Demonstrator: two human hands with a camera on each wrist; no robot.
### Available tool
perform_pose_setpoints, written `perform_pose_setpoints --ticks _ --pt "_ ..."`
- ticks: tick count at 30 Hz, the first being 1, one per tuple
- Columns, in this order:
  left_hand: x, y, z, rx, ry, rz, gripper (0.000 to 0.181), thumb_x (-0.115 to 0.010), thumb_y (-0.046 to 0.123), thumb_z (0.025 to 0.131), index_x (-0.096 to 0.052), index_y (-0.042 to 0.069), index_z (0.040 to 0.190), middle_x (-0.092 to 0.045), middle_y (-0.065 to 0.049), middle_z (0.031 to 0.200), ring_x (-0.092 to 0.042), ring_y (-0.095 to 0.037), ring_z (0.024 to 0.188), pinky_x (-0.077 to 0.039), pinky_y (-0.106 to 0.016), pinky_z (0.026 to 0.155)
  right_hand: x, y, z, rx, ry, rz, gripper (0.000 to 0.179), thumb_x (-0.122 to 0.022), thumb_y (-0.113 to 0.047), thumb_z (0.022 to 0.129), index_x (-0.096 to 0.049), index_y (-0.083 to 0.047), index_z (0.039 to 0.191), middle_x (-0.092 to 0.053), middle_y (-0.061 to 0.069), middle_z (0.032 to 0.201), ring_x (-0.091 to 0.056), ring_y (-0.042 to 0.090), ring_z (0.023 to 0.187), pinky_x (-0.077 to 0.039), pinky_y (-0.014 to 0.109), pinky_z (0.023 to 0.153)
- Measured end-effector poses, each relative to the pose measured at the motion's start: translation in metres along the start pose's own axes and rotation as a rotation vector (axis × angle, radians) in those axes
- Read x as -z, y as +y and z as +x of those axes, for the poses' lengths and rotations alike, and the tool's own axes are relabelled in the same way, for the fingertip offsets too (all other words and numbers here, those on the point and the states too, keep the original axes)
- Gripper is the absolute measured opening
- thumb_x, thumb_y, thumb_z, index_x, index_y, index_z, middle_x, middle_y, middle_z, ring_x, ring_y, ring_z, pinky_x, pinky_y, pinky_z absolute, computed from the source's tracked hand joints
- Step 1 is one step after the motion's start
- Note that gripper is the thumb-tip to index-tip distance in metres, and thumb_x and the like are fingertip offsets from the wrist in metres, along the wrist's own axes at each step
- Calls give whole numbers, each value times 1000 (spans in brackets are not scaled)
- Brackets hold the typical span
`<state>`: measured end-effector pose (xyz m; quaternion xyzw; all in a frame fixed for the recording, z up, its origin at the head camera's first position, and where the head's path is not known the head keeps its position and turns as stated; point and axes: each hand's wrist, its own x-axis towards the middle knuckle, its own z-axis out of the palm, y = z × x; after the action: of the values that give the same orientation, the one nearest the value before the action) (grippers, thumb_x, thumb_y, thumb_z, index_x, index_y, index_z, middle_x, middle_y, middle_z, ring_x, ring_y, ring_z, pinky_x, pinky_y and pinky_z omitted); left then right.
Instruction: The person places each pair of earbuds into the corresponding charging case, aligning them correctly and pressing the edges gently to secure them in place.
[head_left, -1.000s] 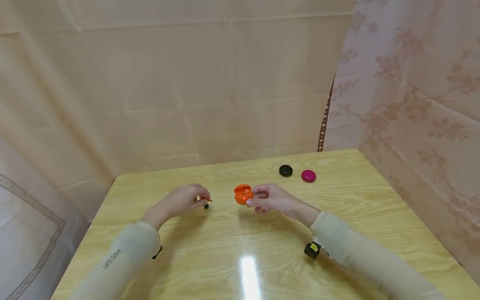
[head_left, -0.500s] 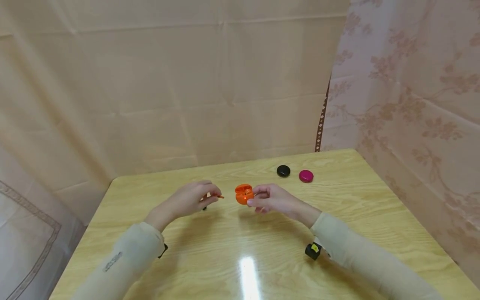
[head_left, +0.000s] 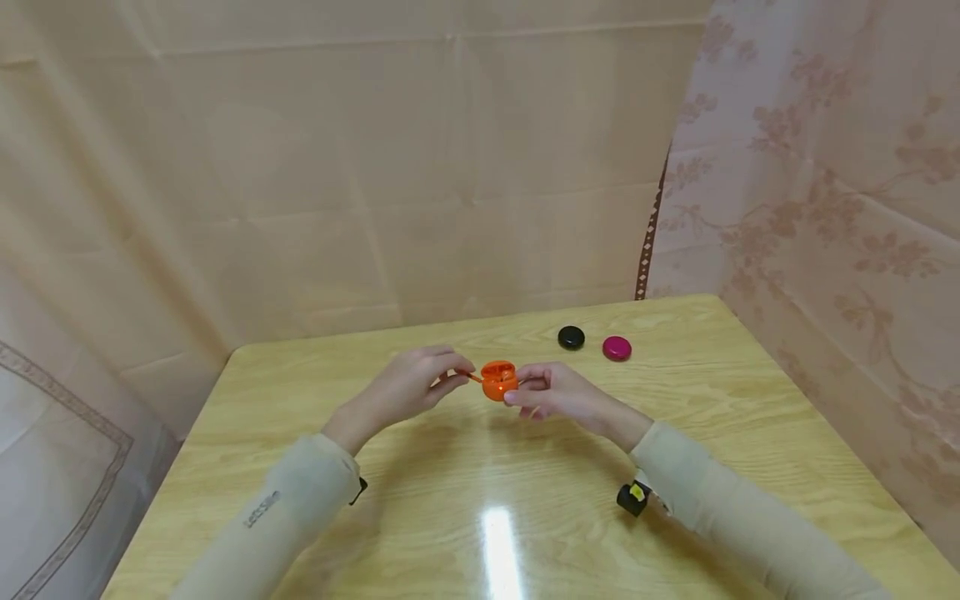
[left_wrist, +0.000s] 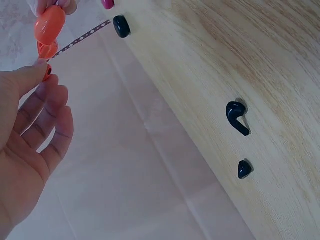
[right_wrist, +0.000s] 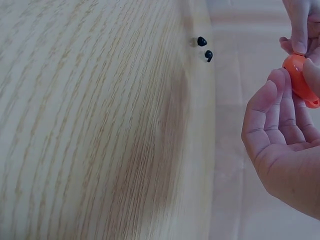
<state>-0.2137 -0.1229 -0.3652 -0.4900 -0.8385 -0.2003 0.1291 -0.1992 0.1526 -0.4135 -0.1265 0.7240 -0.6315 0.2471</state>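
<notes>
My right hand [head_left: 558,392] holds an orange earbud case [head_left: 498,385] above the middle of the table, its lid raised. Thumb and fingers grip the case [right_wrist: 296,74] from the side in the right wrist view. Between thumb and fingertips, my left hand [head_left: 412,385] pinches an orange earbud [left_wrist: 47,73], most of it hidden by the fingers. The earbud's orange stem [head_left: 475,377] points at the left side of the case, right at its rim. The remaining left fingers are loosely bent in the left wrist view.
Two black earbuds, one curved with a stem [left_wrist: 235,114] and one seen end-on [left_wrist: 244,169], lie on the wooden table [head_left: 480,467]. Toward the back right sit a round black case [head_left: 571,337] and a magenta case [head_left: 617,348]. Fabric curtains [head_left: 375,167] hang behind the table.
The left hand has moved right with the orange earbud, from near the black earbuds up to the case. The right hand and the case have stayed nearly in place.
</notes>
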Motion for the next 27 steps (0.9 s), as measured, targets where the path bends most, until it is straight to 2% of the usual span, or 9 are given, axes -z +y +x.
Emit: perform_pose_setpoints --ticks 4,10,19,27 --pt "1 0 0 7 21 -6 16 -77 10 92 -74 7 107 -73 -1 99 -67 -11 79 -56 -22 71 1 0 1 -6 -5 2 45 -76 -26 94 -60 0 127 -69 26 113 -67 36 92 -57 33 74" --pt "3 3 2 23 9 12 23 -76 13 93 -72 4 114 -75 -4 100 -68 -12 77 -56 -23 71 -1 -2 1 2 -14 -7 42 -76 -24 94 -62 0 125 -69 25 114 -67 37 92 -57 36 75" --pt "1 1 1 -25 76 11 27 -80 10 89 -70 2 113 -75 -5 96 -69 -14 75 -57 -25 68 -4 -6 2 10 -29 -17 36 -75 -24 95 -63 -1 120 -71 23 110 -67 36 90 -58 36 75" --pt "5 4 2 -21 74 5 15 -79 12 90 -74 6 103 -75 -2 97 -69 -13 80 -57 -26 71 -6 -2 7 7 -40 -9 36 -75 -23 94 -64 -1 120 -71 21 110 -68 27 85 -58 37 75"
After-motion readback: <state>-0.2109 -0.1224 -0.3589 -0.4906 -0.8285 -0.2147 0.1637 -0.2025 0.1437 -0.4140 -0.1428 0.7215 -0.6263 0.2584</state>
